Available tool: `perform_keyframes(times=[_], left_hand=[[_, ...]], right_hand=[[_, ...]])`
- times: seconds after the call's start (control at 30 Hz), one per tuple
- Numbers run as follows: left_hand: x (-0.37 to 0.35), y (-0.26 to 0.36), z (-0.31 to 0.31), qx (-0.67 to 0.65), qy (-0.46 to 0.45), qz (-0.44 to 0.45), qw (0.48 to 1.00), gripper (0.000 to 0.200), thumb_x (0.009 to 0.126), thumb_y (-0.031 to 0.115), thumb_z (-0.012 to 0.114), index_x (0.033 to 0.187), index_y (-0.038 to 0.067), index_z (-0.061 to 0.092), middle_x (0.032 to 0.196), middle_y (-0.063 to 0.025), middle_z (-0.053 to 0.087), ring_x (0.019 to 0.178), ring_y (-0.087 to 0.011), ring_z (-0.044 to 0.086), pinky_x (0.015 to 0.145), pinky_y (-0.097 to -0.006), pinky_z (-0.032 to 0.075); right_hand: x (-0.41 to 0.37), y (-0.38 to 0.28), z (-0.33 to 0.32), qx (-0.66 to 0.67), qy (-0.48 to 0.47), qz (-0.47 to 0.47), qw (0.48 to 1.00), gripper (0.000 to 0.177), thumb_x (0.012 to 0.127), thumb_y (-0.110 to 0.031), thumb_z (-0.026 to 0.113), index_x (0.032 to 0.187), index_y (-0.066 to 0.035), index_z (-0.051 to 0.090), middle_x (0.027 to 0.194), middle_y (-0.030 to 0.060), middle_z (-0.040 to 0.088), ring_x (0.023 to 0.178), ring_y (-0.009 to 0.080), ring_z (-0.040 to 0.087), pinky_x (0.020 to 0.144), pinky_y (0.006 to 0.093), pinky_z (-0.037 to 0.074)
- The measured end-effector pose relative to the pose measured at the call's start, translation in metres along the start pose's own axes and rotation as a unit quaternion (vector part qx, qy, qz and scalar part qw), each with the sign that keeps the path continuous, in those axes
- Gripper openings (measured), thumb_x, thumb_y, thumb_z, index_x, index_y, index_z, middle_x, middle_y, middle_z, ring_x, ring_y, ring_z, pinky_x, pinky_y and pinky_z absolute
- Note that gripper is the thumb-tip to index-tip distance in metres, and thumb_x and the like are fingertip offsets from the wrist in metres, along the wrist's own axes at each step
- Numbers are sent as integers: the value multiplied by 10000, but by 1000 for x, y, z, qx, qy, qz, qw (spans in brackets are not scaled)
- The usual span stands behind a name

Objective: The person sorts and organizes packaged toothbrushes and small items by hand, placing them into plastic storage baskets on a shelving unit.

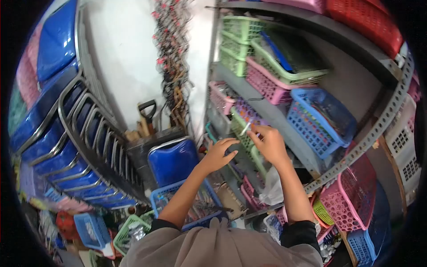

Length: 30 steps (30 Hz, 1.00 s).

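Note:
My right hand (269, 143) is raised in front of the shelf, with its thumb and fingers pinched on a small, thin white item (245, 129). Some orange shows beside the fingertips, and blur hides what kind of thing it is. To the left, my left hand (218, 155) hovers with its fingers apart and the thumb stretched out, holding nothing visible. Behind the hands, on a lower shelf level, stand a light green basket (240, 121) and a purple basket (252, 111). Beneath my left forearm is a blue basket (156, 196) filled with mixed small items.
A grey metal shelf (284, 120) carries a pink basket (271, 84), a blue basket (313, 129) and stacked green baskets (235, 62). Stacked blue chairs (40, 120) stand at left, near a blue-seated chair (173, 162). A pink perforated basket (344, 207) sits at lower right.

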<state>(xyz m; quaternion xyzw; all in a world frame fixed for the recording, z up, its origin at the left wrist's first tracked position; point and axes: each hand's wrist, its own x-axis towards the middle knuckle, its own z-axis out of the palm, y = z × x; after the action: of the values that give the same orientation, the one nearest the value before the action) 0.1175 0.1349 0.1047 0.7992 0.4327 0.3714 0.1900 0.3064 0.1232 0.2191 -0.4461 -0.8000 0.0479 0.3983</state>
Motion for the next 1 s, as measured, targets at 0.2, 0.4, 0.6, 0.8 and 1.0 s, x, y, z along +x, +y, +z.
perform_keyframes(times=[0.2,0.4,0.6,0.8,1.0], left_hand=[[-125,-97,8,-96,-9,-160,982,412,914,267,575,1286,96,534,1263,-145,554,1170,-292,530,963,-355,424],[-223,-166,41,-202,-20,-292,935,440,934,296,558,1274,17,535,1265,-169,557,1181,-303,528,977,-407,428],[-295,-198,94,-266,-38,-385,883,488,947,319,542,1328,20,482,1269,-152,552,1146,-254,535,957,-403,436],[-356,-203,155,-212,-15,-503,838,530,886,345,579,1305,26,517,1108,-164,636,938,-223,627,789,-360,502],[-386,-227,211,-195,-32,-515,834,526,875,355,570,1276,16,535,1099,-176,645,975,-289,637,830,-395,496]], right_hand=[[-45,-7,129,58,-187,14,981,251,837,-296,643,766,-55,641,738,120,629,686,336,609,613,425,478],[-107,0,242,91,-337,33,936,288,821,-340,647,793,-53,651,742,132,640,714,325,625,620,431,476],[-211,68,331,55,-465,63,881,310,816,-326,638,827,-16,651,778,197,640,740,375,620,677,459,473],[-320,139,371,-75,-567,146,807,240,854,-218,568,913,-1,651,1016,202,629,948,368,607,812,485,499],[-344,127,358,-175,-391,151,891,269,774,-174,669,1001,-42,608,1076,140,531,1035,344,520,803,499,468]])
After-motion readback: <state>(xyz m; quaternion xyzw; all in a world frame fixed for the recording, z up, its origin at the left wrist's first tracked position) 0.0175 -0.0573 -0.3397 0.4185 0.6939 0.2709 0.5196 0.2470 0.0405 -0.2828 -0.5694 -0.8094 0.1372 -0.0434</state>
